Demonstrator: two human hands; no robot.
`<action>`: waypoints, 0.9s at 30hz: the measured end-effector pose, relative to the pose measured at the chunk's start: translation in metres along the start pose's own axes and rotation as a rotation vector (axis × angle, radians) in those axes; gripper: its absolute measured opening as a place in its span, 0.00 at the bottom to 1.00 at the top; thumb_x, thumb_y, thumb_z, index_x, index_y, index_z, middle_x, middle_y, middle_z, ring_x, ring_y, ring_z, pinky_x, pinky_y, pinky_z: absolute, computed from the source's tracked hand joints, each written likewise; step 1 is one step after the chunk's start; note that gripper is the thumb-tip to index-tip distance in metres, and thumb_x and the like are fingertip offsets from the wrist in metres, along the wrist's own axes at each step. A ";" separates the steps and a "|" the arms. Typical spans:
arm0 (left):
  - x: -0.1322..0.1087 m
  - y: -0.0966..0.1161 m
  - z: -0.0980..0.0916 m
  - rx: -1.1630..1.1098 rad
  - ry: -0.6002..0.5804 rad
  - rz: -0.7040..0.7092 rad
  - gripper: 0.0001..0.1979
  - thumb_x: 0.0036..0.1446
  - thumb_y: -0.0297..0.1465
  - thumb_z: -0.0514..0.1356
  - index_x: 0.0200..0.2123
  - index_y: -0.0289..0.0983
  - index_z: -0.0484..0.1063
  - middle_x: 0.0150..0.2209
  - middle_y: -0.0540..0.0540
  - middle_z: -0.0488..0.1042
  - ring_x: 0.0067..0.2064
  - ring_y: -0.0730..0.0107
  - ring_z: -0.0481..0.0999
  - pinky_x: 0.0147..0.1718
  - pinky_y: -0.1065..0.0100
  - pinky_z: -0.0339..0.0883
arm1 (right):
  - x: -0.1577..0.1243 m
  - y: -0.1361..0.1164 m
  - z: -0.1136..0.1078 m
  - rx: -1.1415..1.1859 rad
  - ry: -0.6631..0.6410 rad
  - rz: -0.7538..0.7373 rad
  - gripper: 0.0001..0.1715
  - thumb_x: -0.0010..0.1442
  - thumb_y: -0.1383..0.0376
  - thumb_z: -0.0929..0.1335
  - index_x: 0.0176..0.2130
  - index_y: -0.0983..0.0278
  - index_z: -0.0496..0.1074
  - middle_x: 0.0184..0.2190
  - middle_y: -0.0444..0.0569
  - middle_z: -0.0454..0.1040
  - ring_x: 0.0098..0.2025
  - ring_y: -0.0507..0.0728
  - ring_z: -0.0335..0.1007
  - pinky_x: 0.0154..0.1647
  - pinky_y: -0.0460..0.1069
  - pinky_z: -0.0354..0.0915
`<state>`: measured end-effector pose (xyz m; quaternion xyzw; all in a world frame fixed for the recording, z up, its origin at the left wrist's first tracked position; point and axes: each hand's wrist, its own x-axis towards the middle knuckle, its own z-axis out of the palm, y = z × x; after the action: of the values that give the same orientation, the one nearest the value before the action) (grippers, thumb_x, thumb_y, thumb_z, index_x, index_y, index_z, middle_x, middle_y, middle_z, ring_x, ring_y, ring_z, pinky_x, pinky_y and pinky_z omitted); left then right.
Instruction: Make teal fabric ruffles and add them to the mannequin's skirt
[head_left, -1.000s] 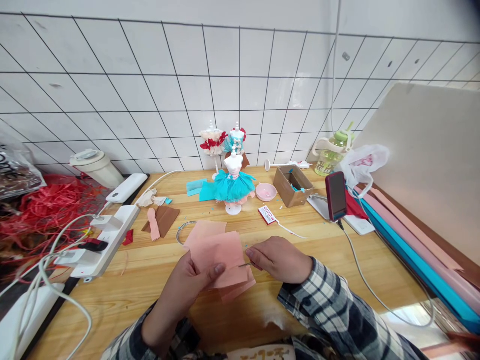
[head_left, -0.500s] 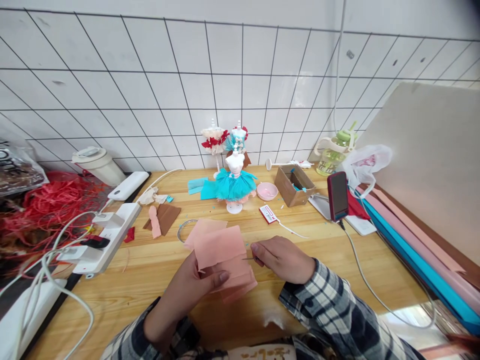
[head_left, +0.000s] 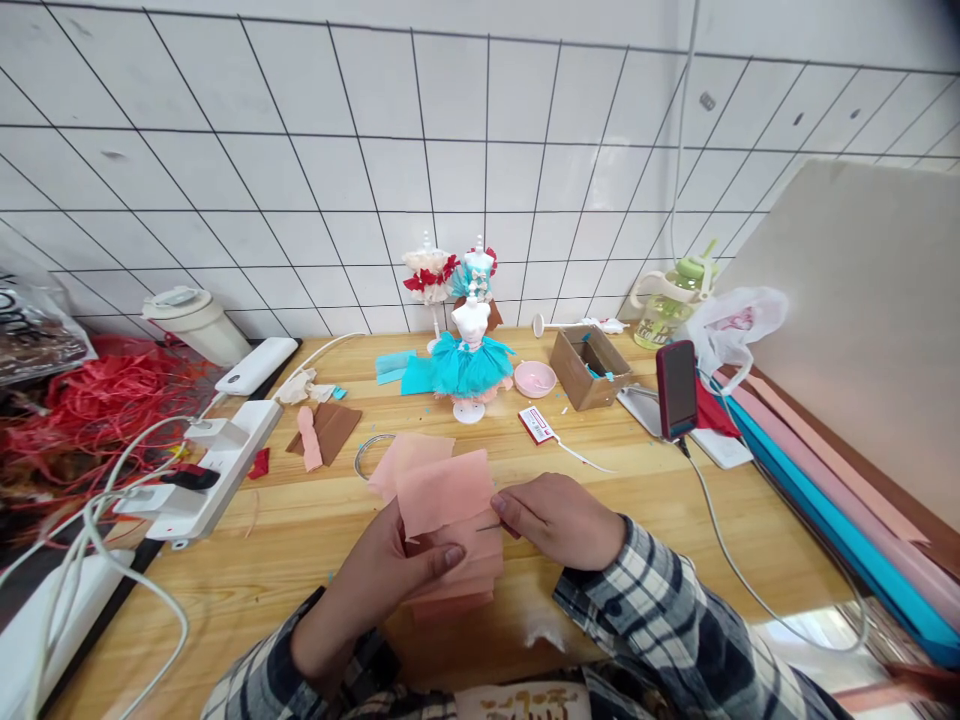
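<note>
My left hand (head_left: 394,565) pinches several layers of peach crepe paper (head_left: 444,490), with the thumb lying across the front. My right hand (head_left: 562,520) is closed around a thin, pointed metal tool (head_left: 489,527). Its tip lies over the paper, just right of the left thumb. The tool's handle is hidden in the fingers, so its kind is unclear. Another peach sheet (head_left: 394,460) lies on the table behind the held paper, partly over a coil of wire (head_left: 361,462). Farther back stands a small white dress form (head_left: 471,322) in a turquoise skirt (head_left: 471,368).
The wooden table (head_left: 292,560) meets a tiled wall. A pink bowl (head_left: 535,378), cardboard box (head_left: 591,372) and upright red device (head_left: 676,390) stand toward the back right. Left are a power strip (head_left: 225,470) with cables and red shreds (head_left: 105,410). Paper rolls (head_left: 840,510) lie right.
The peach paper has shifted slightly right and turned a little in my left hand. The tool's tip has moved slightly left and down over the paper.
</note>
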<state>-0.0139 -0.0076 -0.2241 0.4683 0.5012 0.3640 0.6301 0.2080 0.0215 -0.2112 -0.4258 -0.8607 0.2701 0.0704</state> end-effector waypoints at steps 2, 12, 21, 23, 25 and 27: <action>0.000 -0.001 0.000 0.012 -0.005 -0.020 0.25 0.40 0.31 0.71 0.44 0.39 0.72 0.41 0.44 0.79 0.41 0.55 0.79 0.34 0.65 0.73 | 0.001 -0.001 0.000 -0.018 -0.010 -0.004 0.31 0.70 0.55 0.50 0.31 0.62 0.71 0.27 0.46 0.74 0.29 0.53 0.65 0.30 0.47 0.50; 0.001 -0.004 0.000 0.055 0.011 0.011 0.24 0.43 0.33 0.70 0.46 0.38 0.73 0.43 0.42 0.79 0.44 0.50 0.78 0.37 0.61 0.73 | 0.002 -0.003 0.004 -0.080 -0.006 0.018 0.31 0.69 0.54 0.50 0.34 0.61 0.73 0.30 0.48 0.77 0.29 0.54 0.67 0.28 0.49 0.48; -0.001 -0.003 0.004 0.077 0.028 0.000 0.23 0.40 0.33 0.71 0.43 0.38 0.75 0.30 0.44 0.81 0.43 0.49 0.78 0.38 0.60 0.73 | 0.001 -0.007 0.008 -0.068 0.012 0.009 0.32 0.70 0.54 0.48 0.34 0.62 0.72 0.28 0.47 0.76 0.27 0.53 0.66 0.27 0.48 0.46; 0.000 -0.003 0.004 0.101 0.041 0.036 0.21 0.40 0.33 0.71 0.41 0.38 0.76 0.34 0.43 0.81 0.44 0.49 0.78 0.41 0.60 0.72 | 0.002 -0.008 0.010 -0.100 0.015 0.008 0.33 0.70 0.53 0.48 0.33 0.62 0.72 0.28 0.48 0.76 0.27 0.53 0.65 0.26 0.49 0.44; 0.001 -0.004 0.003 0.127 0.035 0.093 0.21 0.41 0.33 0.70 0.42 0.39 0.76 0.40 0.43 0.80 0.47 0.51 0.76 0.45 0.60 0.70 | 0.003 -0.008 0.011 -0.125 0.015 0.013 0.33 0.70 0.53 0.48 0.33 0.62 0.72 0.28 0.48 0.76 0.27 0.53 0.66 0.26 0.49 0.44; 0.001 -0.005 0.003 0.153 0.021 0.141 0.20 0.43 0.33 0.69 0.43 0.39 0.76 0.45 0.43 0.79 0.49 0.52 0.75 0.49 0.60 0.68 | 0.004 -0.008 0.013 -0.144 0.013 0.024 0.33 0.69 0.52 0.48 0.33 0.62 0.72 0.29 0.48 0.77 0.27 0.53 0.67 0.26 0.49 0.43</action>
<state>-0.0105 -0.0086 -0.2286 0.5453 0.5000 0.3731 0.5598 0.1958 0.0155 -0.2183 -0.4418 -0.8722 0.2058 0.0418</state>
